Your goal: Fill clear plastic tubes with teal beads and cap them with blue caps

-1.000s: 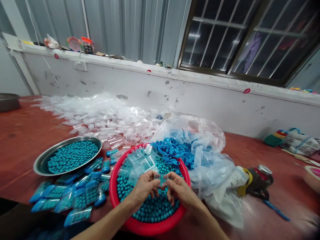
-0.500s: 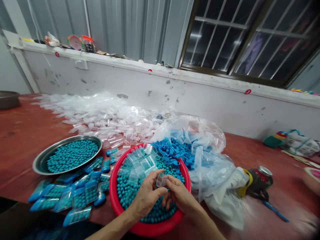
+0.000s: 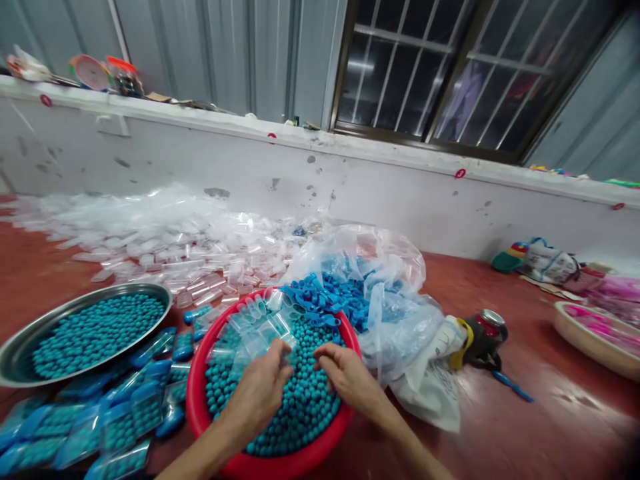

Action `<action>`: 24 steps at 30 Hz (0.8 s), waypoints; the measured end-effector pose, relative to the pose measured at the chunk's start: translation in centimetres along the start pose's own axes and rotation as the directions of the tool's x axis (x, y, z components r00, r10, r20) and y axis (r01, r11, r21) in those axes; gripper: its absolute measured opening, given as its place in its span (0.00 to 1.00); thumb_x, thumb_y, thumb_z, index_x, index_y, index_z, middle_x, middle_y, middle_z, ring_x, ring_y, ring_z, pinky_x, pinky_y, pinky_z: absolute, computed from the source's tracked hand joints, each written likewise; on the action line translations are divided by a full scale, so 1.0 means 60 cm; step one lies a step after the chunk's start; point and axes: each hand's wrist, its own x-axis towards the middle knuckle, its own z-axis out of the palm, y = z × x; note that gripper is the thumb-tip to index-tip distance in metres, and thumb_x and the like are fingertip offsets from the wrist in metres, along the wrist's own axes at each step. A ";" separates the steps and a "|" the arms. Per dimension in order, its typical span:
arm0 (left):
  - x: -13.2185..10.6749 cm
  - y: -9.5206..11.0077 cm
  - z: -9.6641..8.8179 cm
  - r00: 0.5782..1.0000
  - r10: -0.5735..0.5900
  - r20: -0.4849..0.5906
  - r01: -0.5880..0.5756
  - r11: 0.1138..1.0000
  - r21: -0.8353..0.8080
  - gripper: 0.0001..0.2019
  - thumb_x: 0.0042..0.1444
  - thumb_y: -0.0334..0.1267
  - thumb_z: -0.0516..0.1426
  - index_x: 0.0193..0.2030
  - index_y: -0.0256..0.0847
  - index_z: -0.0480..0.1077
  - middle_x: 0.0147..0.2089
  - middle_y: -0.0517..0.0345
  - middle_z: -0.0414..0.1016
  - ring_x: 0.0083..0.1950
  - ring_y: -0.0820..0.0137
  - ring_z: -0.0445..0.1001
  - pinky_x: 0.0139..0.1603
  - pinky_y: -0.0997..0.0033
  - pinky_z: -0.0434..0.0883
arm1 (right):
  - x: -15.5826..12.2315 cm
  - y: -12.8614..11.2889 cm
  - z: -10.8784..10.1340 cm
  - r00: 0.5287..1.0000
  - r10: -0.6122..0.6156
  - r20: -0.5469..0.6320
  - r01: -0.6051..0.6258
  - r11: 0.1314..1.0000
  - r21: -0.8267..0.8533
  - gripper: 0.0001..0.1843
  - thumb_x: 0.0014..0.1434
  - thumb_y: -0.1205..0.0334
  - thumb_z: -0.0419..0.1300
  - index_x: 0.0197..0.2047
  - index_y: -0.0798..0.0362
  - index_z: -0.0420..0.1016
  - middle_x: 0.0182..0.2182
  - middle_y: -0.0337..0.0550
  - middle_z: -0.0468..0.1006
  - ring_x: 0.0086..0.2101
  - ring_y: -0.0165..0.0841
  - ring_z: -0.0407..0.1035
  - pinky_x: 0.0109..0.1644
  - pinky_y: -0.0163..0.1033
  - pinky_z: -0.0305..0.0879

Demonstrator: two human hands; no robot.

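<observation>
A red basin near the table's front edge holds turquoise beads, with small clear plastic containers and blue caps heaped at its far side. Both my hands are over the beads. My left hand is curled, its fingertips pinched by the clear containers, seemingly on one small clear container. My right hand is just to its right. Its fingers are bent down into the beads, and what they pinch is hidden.
A steel tray of beads sits at the left, with filled blue-capped containers in front of it. Empty clear containers lie in a heap behind. A plastic bag of blue caps, a can and a beige basin lie to the right.
My hands have dropped from holding a clear container up between them to the bead surface and moved slightly apart. The view has swung to the right.
</observation>
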 end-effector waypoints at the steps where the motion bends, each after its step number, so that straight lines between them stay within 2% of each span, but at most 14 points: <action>1: -0.002 -0.003 0.005 0.997 -0.016 0.082 0.007 0.994 0.111 0.07 0.49 0.32 0.48 0.36 0.41 0.60 0.32 0.54 0.71 0.37 0.61 0.71 0.39 0.62 0.64 | 0.001 0.005 -0.014 0.994 -0.031 -0.107 0.005 0.973 -0.229 0.11 0.59 0.61 0.46 0.39 0.53 0.68 0.34 0.43 0.74 0.29 0.31 0.70 0.30 0.35 0.63; 2: -0.003 -0.006 0.012 0.987 -0.039 0.155 0.007 0.980 0.198 0.05 0.47 0.31 0.48 0.32 0.41 0.61 0.30 0.52 0.71 0.37 0.59 0.71 0.39 0.61 0.63 | 0.003 0.010 -0.026 0.984 -0.046 -0.171 -0.033 0.901 -0.433 0.11 0.59 0.65 0.45 0.38 0.53 0.68 0.33 0.44 0.75 0.33 0.34 0.70 0.34 0.37 0.62; 4: -0.001 -0.010 0.034 0.971 -0.088 0.225 0.029 0.967 0.254 0.04 0.44 0.29 0.48 0.26 0.41 0.60 0.30 0.48 0.71 0.38 0.54 0.70 0.40 0.57 0.62 | 0.007 0.019 -0.037 0.983 -0.029 -0.182 -0.111 0.693 -0.712 0.12 0.58 0.70 0.45 0.37 0.53 0.69 0.34 0.47 0.74 0.36 0.38 0.70 0.36 0.39 0.61; 6: 0.011 -0.013 0.057 0.967 -0.115 0.226 0.072 0.979 0.191 0.05 0.42 0.27 0.50 0.23 0.42 0.58 0.30 0.47 0.70 0.40 0.52 0.69 0.43 0.54 0.60 | 0.012 0.024 -0.039 0.994 0.006 -0.106 -0.093 0.528 -0.844 0.13 0.57 0.73 0.45 0.36 0.53 0.69 0.35 0.48 0.74 0.35 0.39 0.70 0.33 0.39 0.61; 8: 0.031 -0.013 0.075 0.965 -0.138 0.224 0.119 0.988 0.096 0.08 0.40 0.27 0.52 0.21 0.43 0.56 0.29 0.49 0.69 0.42 0.53 0.68 0.46 0.55 0.58 | 0.018 0.026 -0.037 1.000 -0.009 -0.002 0.002 0.448 -0.894 0.13 0.57 0.74 0.45 0.36 0.53 0.69 0.36 0.48 0.73 0.34 0.38 0.70 0.32 0.38 0.61; 10: 0.054 -0.010 0.085 0.957 -0.172 0.232 0.171 0.985 0.026 0.11 0.38 0.27 0.55 0.19 0.43 0.54 0.26 0.54 0.67 0.41 0.56 0.68 0.46 0.58 0.59 | 0.026 0.028 -0.037 0.997 -0.039 0.070 0.080 0.424 -0.902 0.13 0.57 0.74 0.46 0.35 0.52 0.68 0.35 0.46 0.73 0.33 0.37 0.70 0.31 0.37 0.60; 13: 0.082 -0.007 0.094 0.932 -0.247 0.264 0.287 0.950 -0.123 0.11 0.41 0.31 0.55 0.19 0.43 0.53 0.21 0.60 0.62 0.33 0.64 0.68 0.39 0.63 0.63 | 0.040 0.033 -0.039 0.994 -0.061 0.095 0.112 0.428 -0.897 0.12 0.58 0.72 0.46 0.35 0.51 0.68 0.33 0.42 0.74 0.32 0.35 0.70 0.31 0.36 0.59; 16: 0.093 -0.011 0.103 0.903 -0.286 0.321 0.384 0.872 -0.304 0.09 0.46 0.38 0.54 0.22 0.42 0.55 0.20 0.65 0.61 0.26 0.71 0.66 0.31 0.70 0.65 | 0.052 0.040 -0.037 0.996 -0.062 0.069 0.089 0.434 -0.897 0.12 0.59 0.71 0.46 0.33 0.51 0.69 0.30 0.41 0.75 0.32 0.34 0.70 0.30 0.36 0.58; 19: 0.092 -0.024 0.113 0.894 -0.296 0.337 0.425 0.798 -0.428 0.09 0.47 0.41 0.54 0.25 0.41 0.57 0.21 0.67 0.62 0.25 0.74 0.66 0.28 0.74 0.64 | 0.054 0.044 -0.033 0.996 -0.073 0.040 0.068 0.434 -0.898 0.08 0.58 0.67 0.49 0.34 0.50 0.69 0.30 0.41 0.75 0.31 0.35 0.69 0.30 0.35 0.58; 24: 0.087 -0.058 0.117 0.901 -0.346 0.262 0.432 0.780 -0.454 0.08 0.48 0.38 0.57 0.26 0.37 0.62 0.19 0.67 0.60 0.24 0.73 0.65 0.26 0.73 0.63 | 0.047 0.044 -0.029 0.985 -0.156 -0.078 -0.004 0.424 -0.905 0.07 0.58 0.61 0.51 0.34 0.50 0.70 0.36 0.45 0.71 0.34 0.37 0.67 0.32 0.36 0.58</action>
